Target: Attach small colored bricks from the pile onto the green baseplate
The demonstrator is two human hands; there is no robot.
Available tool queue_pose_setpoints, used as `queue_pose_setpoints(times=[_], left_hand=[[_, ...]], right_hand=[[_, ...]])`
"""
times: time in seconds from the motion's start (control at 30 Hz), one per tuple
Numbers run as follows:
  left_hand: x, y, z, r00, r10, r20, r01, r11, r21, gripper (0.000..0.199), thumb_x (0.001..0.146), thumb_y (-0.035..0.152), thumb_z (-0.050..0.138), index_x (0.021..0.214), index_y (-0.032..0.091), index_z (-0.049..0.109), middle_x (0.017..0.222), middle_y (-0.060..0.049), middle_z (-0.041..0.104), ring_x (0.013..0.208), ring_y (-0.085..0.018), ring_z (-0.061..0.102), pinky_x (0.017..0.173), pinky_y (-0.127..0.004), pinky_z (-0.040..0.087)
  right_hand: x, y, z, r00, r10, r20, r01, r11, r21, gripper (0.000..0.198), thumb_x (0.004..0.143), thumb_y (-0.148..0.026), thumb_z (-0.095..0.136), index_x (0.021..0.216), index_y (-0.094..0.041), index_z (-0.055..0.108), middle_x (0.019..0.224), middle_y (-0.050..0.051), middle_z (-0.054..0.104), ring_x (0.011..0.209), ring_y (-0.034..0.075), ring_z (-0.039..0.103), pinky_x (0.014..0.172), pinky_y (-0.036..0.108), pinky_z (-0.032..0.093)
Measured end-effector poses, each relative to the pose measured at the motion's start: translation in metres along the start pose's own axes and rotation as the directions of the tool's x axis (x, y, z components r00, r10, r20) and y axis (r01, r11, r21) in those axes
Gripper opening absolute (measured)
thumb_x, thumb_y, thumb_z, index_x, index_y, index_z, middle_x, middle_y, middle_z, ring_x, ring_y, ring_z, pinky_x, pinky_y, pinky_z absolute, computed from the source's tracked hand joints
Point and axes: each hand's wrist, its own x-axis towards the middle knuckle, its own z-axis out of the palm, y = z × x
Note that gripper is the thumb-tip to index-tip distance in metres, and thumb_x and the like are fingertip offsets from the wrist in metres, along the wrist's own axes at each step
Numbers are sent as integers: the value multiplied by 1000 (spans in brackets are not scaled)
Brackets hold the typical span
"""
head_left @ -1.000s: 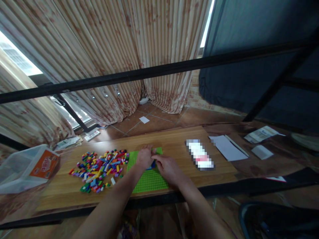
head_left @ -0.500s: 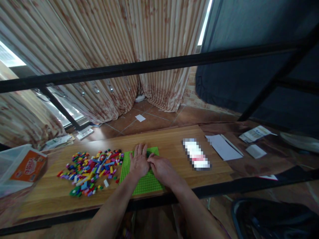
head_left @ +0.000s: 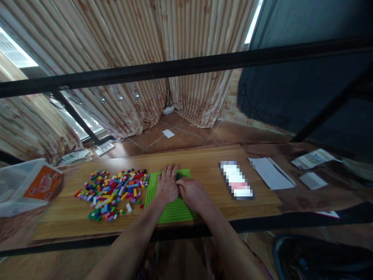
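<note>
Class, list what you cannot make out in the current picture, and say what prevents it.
- Head view: the part of the green baseplate under the left hand and right hand; the hands cover it.
- Head view: the display of the phone-like object; pixelation masks it.
- Head view: the far-left end of the plastic bin; the picture's edge cuts it off.
- Head view: the orange label's fine print; too small and blurred.

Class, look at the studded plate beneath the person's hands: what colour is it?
The studded plate is bright green, seen best in the head view.
</note>
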Motion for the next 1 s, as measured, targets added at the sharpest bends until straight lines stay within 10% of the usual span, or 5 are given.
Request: queue_pose_setpoints(times=[0.67,1.0], left_hand=[[3,-9,6,990,-54,-128,14,956,-294,58,94,30,40,148,10,35,154,-16,39,143,-27,34,118,-46,28],[3,-62,-13,862,-424,-279,38,601,-798,45,90,19,45,134,12,54,137,-12,59,124,-19,56,108,-34,44]], right_hand=[[-3,6,13,994,-57,-89,68,991,119,44,88,-9,44,126,-23,61,122,9,67,113,19,61,98,33,45],[2,16,26,989,28,-144,-19,998,64,43,88,-19,44,129,-17,57,121,13,63,108,24,61,99,43,48]])
